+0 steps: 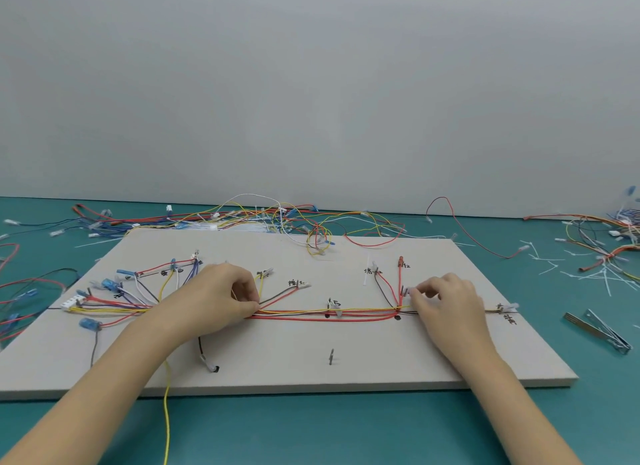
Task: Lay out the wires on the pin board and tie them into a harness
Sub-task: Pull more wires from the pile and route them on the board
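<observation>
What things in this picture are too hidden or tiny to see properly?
- Head view: where the wire bundle passes under the left hand, hidden by it.
- Head view: what the right hand pinches, covered by its fingertips.
- Head view: handwritten labels on the pin board, too small.
- Head view: yellow wire, cut off by the bottom edge.

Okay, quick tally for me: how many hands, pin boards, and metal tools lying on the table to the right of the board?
Hands: 2, left hand and right hand
Pin board: 1
Metal tools right of the board: 2
Total: 5
</observation>
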Motion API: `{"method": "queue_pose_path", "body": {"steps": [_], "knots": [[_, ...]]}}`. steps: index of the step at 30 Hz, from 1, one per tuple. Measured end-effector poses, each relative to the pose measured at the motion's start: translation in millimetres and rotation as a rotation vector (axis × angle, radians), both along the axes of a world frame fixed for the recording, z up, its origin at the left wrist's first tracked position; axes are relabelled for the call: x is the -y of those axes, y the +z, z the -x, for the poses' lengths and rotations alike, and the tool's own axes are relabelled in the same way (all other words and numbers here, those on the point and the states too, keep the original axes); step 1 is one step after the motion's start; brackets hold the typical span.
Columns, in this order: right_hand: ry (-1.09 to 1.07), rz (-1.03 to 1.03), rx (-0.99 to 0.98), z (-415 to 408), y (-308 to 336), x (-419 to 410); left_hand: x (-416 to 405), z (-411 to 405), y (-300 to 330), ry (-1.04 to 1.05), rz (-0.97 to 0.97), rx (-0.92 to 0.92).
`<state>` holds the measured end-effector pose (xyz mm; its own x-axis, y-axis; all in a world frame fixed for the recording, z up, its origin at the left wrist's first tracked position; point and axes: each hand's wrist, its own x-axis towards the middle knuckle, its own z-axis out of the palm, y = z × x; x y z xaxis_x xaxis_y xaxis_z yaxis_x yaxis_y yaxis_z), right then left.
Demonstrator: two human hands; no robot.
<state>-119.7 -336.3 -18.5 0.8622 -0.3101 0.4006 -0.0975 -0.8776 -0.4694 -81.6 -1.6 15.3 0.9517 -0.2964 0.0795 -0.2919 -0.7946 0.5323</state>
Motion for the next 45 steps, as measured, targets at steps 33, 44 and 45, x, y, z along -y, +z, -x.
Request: {"method": "queue_pose_path", "body": {"steps": [33,44,45], "knots": [[0.354,-0.154,-0.151,-3.1,8.0,-4.6,-2.1,-2.5,-4.5,-0.022,-0.210,0.082],[0.310,-0.216,-0.169,-10.6,10.2,-2.2,-1.4,-3.9,-7.0,-0.049,-0.158,0.073],[0.297,-0.224,-0.170,-9.4,10.3,-0.1,0.5,-3.1,-7.4,-0.061,-0.137,0.069]]}}
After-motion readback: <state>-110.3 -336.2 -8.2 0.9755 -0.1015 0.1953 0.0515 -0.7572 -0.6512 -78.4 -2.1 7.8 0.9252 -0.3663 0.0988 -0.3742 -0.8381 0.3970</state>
